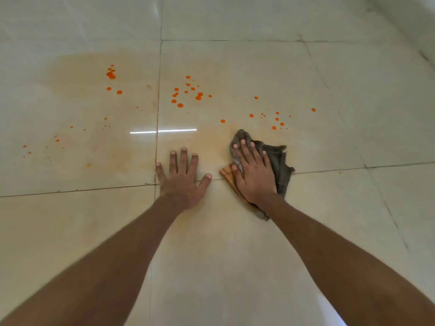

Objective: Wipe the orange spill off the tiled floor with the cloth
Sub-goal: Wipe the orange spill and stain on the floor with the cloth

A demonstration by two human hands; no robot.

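Orange drops (186, 94) are scattered across the glossy cream tiled floor (235, 243), in clusters at the left, the middle and the right (277, 121). Faint orange smears (94, 74) stain the far left tile and the patch in front of my hands. A crumpled grey-green cloth (279, 161) with an orange-stained edge lies on the floor. My right hand (253, 171) presses flat on the cloth, fingers spread. My left hand (182, 178) rests flat on the bare tile to the left of the cloth, fingers apart, holding nothing.
Dark grout lines (70, 191) cross the floor. A bright strip of reflected light (164, 131) lies just beyond my left hand. A pale wall base (414, 24) runs along the far right.
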